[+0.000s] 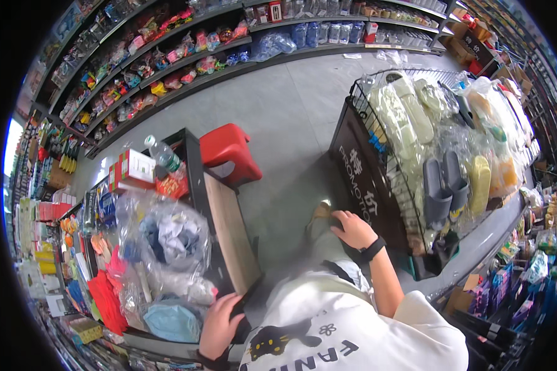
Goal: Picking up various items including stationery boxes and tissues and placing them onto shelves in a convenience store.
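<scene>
My left hand (220, 323) is low in the view, at the near corner of a dark-framed display bin, with fingers apart and nothing visible in them. Closest to it lies a light blue packet (172, 320), beside a clear plastic bag (178, 238) of folded blue and white cloth. Whether the fingers touch the bin edge, I cannot tell. My right hand (354, 230), a black band on its wrist, hangs in front of my leg with loosely bent fingers, holding nothing. It is apart from the wire basket stand (359, 167) on the right, heaped with bagged slippers (438, 191).
A red plastic stool (232, 151) stands behind the bin's wooden panel (228, 232). A water bottle (164, 153) and a red-and-white box (132, 170) sit on the bin's far end. Shelves (185, 59) of bagged goods line the back. Grey floor (284, 117) runs between the displays.
</scene>
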### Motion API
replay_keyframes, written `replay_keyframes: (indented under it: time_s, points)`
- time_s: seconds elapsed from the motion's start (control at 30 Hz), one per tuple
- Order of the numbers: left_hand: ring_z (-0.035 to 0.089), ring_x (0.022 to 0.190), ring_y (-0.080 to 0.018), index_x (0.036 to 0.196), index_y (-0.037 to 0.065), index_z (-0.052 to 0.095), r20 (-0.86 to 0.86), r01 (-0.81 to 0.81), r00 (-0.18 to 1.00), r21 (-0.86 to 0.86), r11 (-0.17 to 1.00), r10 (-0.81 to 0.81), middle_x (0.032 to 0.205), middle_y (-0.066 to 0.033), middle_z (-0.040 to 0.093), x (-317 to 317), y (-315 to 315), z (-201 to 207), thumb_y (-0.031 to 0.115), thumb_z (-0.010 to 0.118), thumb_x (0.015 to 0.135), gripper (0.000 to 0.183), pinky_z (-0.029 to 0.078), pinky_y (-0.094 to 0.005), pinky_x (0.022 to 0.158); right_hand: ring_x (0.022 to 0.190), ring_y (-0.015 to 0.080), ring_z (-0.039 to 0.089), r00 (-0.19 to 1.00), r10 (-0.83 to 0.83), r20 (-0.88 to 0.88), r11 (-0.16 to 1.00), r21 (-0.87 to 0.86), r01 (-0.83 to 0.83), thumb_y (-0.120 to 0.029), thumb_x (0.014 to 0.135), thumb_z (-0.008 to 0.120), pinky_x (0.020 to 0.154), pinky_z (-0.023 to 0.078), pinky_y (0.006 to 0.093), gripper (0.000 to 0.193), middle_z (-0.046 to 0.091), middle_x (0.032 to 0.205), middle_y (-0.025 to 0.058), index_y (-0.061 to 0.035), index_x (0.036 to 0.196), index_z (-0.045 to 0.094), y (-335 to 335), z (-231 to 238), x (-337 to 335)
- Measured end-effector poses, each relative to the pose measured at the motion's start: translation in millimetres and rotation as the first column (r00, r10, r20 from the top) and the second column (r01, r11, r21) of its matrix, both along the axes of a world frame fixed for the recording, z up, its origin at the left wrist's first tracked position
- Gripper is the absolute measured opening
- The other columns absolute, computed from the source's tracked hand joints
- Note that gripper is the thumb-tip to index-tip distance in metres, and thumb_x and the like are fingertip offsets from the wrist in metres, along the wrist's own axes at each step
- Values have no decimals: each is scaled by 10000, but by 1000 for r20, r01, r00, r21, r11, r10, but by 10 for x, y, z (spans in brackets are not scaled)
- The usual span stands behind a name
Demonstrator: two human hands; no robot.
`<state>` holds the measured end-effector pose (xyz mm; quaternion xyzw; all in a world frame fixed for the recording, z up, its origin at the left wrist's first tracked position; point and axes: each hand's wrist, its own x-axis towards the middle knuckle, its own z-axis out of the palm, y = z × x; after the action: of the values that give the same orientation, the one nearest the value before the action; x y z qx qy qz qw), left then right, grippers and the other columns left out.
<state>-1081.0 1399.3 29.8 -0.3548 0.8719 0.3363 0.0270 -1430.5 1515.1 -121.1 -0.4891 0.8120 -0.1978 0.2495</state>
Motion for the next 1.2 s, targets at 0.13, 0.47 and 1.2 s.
replay_keyframes:
  time_s: [0.13, 0.47, 1.2]
  points:
    - [517, 1026, -322, 1117, 32, 529, -83, 57, 995, 58, 997, -52, 1137, -143, 534, -1067, -370, -197, 137, 569, 810, 327, 420, -358, 861, 997, 361, 498, 980, -152, -128, 981, -138, 134, -221, 769, 602, 832, 436, 430, 432, 511, 1093, 170, -52, 1142, 465, -371, -41, -844]
    - [510, 1045, -308, 1106, 16, 531, -46, 147, 989, 118, 982, -143, 1119, -148, 537, -2419, -1192, -286, 169, 550, 837, 310, 410, -354, 891, 1233, 401, 318, 755, -545, -365, 817, -29, 576, -260, 766, 604, 972, 290, 523, 659, 248, 1401, 194, -134, 1341, 307, -948, -321, -2580]
    - [554, 922, -303, 1050, 61, 549, 60, -244, 965, -142, 959, 254, 1000, -116, 571, -2574, -1452, -262, 262, 528, 855, 281, 447, -378, 784, 1082, 363, 456, 949, -247, -195, 963, -159, 218, -230, 847, 519, 897, 361, 464, 434, 474, 1193, 161, -58, 1232, 419, -1428, 195, -2900]
